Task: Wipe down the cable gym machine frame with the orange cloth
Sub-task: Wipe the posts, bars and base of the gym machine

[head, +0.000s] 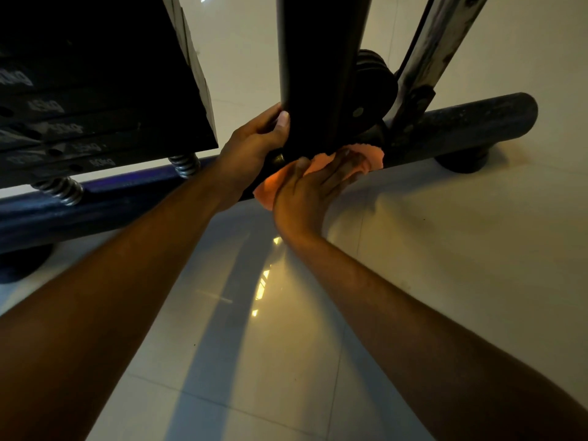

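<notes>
Both hands are working low on the cable machine, right at the point where its black upright post (318, 74) is meeting the base tube (461, 125). The left hand (251, 144) is gripping the post from its left side, thumb lying across the near face and the other fingers curling around behind, out of sight. The right hand (310, 189) is lying flat with its fingers stretched out, pressing the orange cloth (321, 163) down onto the top of the base tube just at the foot of the post. The cloth is bunching under the palm, with a frilled edge sticking out past the fingertips on the far side and a corner hanging down toward the floor on the near side of the wrist. Both bare forearms are reaching in from the lower edge of the view. The base tube is running across the scene from lower left to upper right, sitting on dark round rubber feet (461, 160) at either end. To the left, the weight stack (95, 90) is hanging above the tube, its plates marked in kilograms, with two coil springs (60, 189) standing under it. Behind the post, a black pulley wheel (377, 78) is showing, and a worn chrome guide rod (432, 52) is slanting up beside it. A glossy pale tiled floor (445, 249) is reflecting small lights.
</notes>
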`<state>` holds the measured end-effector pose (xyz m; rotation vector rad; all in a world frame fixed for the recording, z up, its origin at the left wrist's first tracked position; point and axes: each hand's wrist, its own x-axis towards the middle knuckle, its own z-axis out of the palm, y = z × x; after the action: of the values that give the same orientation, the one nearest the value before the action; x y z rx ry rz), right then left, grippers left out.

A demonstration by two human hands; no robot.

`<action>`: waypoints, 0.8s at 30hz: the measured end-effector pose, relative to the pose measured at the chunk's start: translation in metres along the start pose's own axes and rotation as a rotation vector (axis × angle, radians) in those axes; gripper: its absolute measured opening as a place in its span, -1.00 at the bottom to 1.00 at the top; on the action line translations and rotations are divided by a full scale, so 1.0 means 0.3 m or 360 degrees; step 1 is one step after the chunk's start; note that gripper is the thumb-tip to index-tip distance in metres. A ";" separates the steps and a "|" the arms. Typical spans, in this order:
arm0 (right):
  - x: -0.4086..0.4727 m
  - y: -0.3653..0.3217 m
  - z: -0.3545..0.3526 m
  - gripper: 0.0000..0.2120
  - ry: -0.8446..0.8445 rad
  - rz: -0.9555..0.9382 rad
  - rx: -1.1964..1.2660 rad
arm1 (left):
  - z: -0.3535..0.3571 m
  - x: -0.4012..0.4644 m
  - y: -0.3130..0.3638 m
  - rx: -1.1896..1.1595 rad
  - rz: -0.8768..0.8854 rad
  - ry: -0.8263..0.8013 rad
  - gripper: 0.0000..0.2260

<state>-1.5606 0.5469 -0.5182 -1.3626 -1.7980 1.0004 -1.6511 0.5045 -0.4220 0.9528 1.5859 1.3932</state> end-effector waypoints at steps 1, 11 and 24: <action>-0.002 0.039 -0.011 -0.10 0.0026 -0.0153 -0.0218 | 0.003 -0.002 -0.001 0.0004 -0.0002 0.0010 -0.59; 0.046 0.053 -0.074 -0.20 0.0064 -0.0238 0.0250 | 0.009 -0.007 0.003 0.0053 -0.0011 0.0079 -0.61; 0.047 0.046 -0.089 -0.15 -0.0028 -0.0079 0.0227 | 0.018 -0.009 0.000 0.0018 -0.0006 0.0075 -0.62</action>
<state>-1.5347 0.5676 -0.5163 -1.2203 -1.7297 1.0950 -1.6451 0.5043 -0.4222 0.9293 1.6316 1.4148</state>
